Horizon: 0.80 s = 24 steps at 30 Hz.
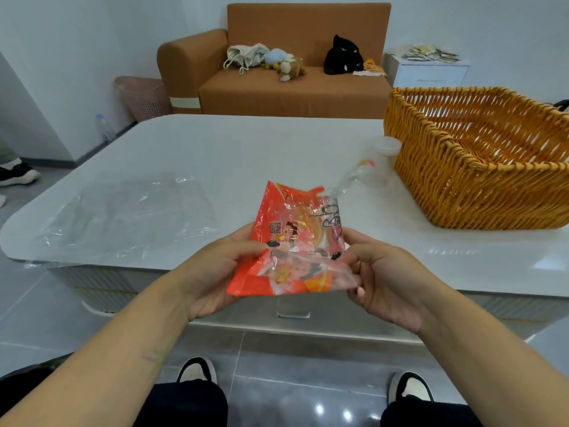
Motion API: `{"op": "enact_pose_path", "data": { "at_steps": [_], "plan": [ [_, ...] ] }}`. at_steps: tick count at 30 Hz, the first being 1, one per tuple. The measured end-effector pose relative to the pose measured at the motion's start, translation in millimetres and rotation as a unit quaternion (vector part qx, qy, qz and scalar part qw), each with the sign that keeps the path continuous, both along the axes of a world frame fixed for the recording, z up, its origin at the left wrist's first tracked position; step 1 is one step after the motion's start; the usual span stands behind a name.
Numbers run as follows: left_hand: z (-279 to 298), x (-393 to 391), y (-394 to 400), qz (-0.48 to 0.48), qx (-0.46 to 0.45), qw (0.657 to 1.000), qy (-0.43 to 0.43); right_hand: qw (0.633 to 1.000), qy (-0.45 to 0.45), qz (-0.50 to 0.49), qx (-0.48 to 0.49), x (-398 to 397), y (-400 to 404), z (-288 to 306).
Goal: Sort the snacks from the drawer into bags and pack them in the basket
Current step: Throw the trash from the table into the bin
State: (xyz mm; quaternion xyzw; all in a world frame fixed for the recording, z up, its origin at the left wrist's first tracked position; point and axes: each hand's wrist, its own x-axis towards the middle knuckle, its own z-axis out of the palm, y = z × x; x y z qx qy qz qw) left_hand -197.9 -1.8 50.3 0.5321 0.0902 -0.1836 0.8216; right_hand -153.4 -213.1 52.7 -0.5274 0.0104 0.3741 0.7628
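Snack packet (pixel 288 241), red-orange and printed, is held in the air above the near edge of the surface (pixel 215 149), inside a clear plastic bag (pixel 320 238) whose open end trails up and to the right. Left hand (pixel 212 272) grips the packet's left edge, thumb on top, fingers (pixel 243 295) curled beneath. Right hand (pixel 385 278) pinches the bag's right edge, thumb over the film, fingers clamped behind. The packet's long axis runs away from the person, tilted slightly right.

Farther out, a second clear bag (pixel 129 217) lies flat on the surface to the left. A clear plastic cup (pixel 380 161) stands just beside the woven basket (pixel 480 161), which sits at the right.

The basket lies forward and right of both hands; the right hand is nearer, so it likely carries the bagged packet across.
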Motion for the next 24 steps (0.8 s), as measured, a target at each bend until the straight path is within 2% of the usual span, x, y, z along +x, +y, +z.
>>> {"op": "enact_pose_path", "data": {
  "at_steps": [2, 5, 10, 13, 15, 19, 24],
  "plan": [
    [1, 1, 1, -0.006, -0.043, 0.999, -0.022, 0.998, 0.031, -0.006, 0.049, 0, 0, 0],
    [1, 2, 0, 0.007, -0.057, 0.998, -0.038, 0.995, 0.058, -0.013, 0.083, -1, 0, 2],
    [-8, 9, 2, 0.056, -0.057, 0.996, 0.031, 0.995, 0.055, -0.036, 0.075, -1, 3, 1],
    [-10, 9, 4, 0.074, -0.077, 0.993, 0.04, 0.999, 0.032, -0.018, 0.015, 2, -1, 0],
    [-8, 8, 5, 0.054, -0.05, 0.997, 0.037, 0.999, -0.008, -0.001, -0.037, 2, -2, -1],
    [-5, 4, 1, 0.009, 0.07, 0.997, 0.024, 0.991, -0.097, 0.032, -0.081, -2, -2, 0],
    [-14, 5, -4, 0.06, 0.153, 0.986, -0.005, 0.971, -0.139, -0.066, -0.185, 0, 2, -5]
  ]
}}
